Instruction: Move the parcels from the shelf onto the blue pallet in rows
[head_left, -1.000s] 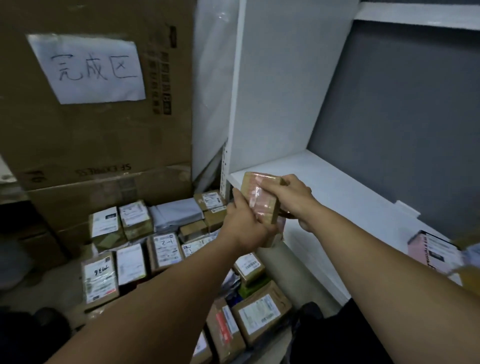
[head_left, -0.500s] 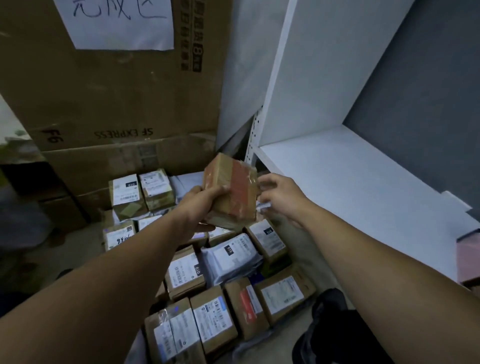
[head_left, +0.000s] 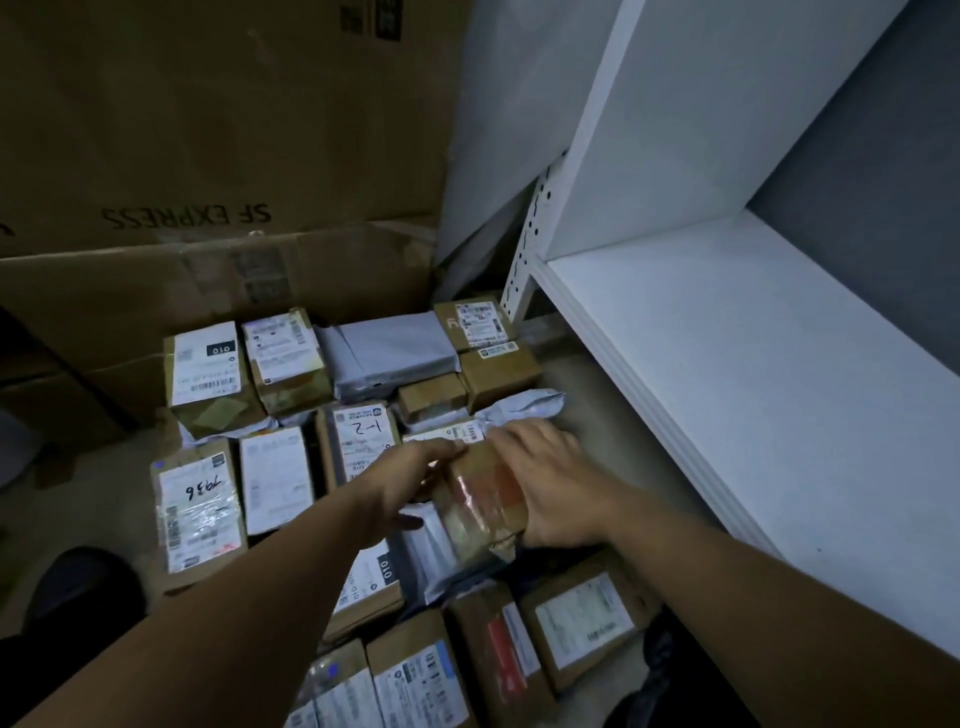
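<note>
Parcel (head_left: 483, 506) | gripped between left hand (head_left: 410, 483) and right hand (head_left: 556, 493) | contact below unclear

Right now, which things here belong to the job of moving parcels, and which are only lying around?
Job: taped parcel, held by left hand and right hand; parcels laid in rows; white shelf.
Lying about: big cardboard boxes.

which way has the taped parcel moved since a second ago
Yes, downward: the taped parcel was level with the front corner of the white shelf; now it is below that, low over the laid-out parcels.
</note>
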